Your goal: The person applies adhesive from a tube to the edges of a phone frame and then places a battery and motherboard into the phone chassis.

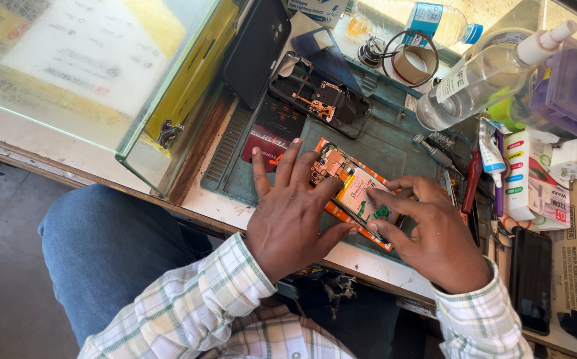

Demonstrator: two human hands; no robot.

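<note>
An opened phone with an orange frame [337, 214], a bare circuit board [329, 165] and a white-labelled battery [363, 186] lies on a teal work mat [395, 143]. My left hand [288, 213] lies flat over its left side, fingers spread, holding it down. My right hand [428, 229] comes in from the right, its index finger and thumb pressing on the battery near a green flex tab [381, 213].
A second dismantled phone frame [318, 96] and a black phone back [256, 50] lie behind. A glass counter case [89, 66] stands at left. Clear bottles [481, 76], a tape roll [413, 61], tubes, screwdrivers [435, 153] and a dark phone [532, 279] crowd the right.
</note>
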